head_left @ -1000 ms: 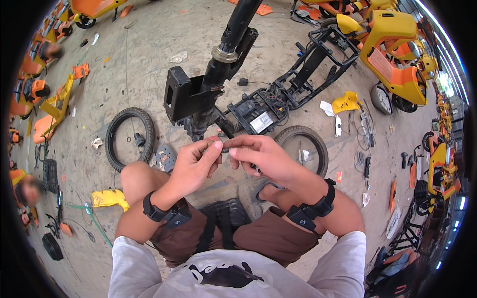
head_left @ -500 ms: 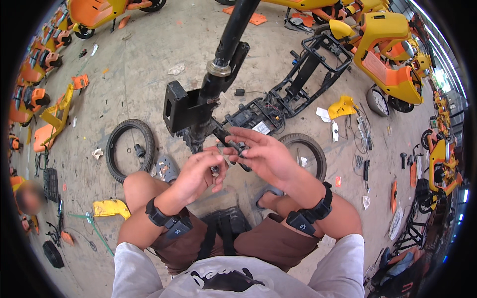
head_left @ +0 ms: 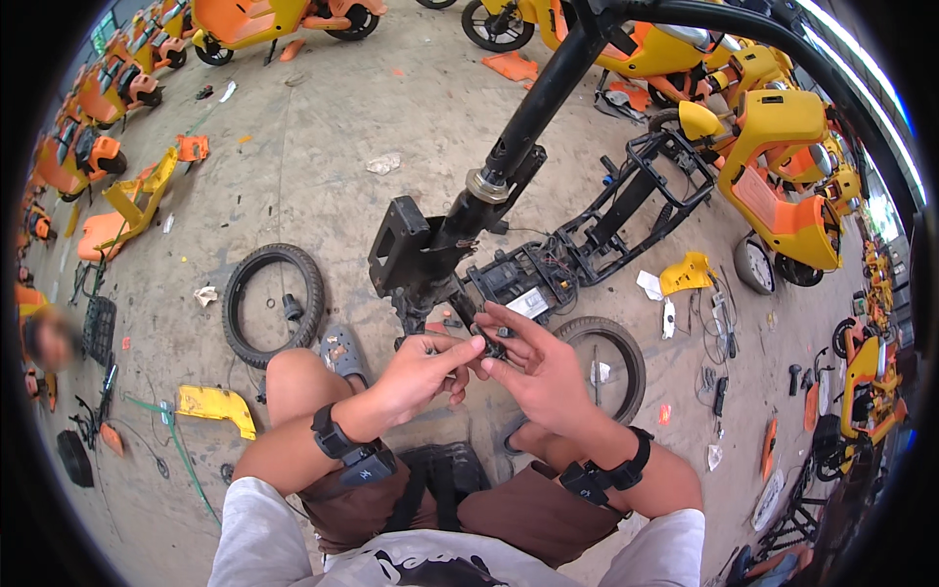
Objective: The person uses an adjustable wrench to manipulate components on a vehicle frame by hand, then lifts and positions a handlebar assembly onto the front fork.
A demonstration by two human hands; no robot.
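Observation:
Both my hands meet in front of my knees, below the black scooter fork and steering column (head_left: 523, 127). My right hand (head_left: 545, 374) is closed around small dark hardware (head_left: 492, 344), its fingers curled over the pieces; their exact kind is too small to tell. My left hand (head_left: 421, 377) is pinched, thumb tip against the hardware in the right hand. Something small and dark also shows at the left fingers, mostly hidden. Just beyond the hands is a black box-shaped bracket (head_left: 399, 240) on the column. The black scooter frame (head_left: 548, 269) lies behind.
A loose tyre (head_left: 235, 308) lies left and another tyre (head_left: 634, 377) right. Yellow panels (head_left: 217, 408), cables and scraps litter the concrete floor. Yellow-orange scooters (head_left: 773, 176) stand around the edges. Another person is at the far left, blurred.
My hands have come together, the left thumb moving right onto the hardware in my right hand. The view has shifted, so the column and floor items appear lower and mostly further right.

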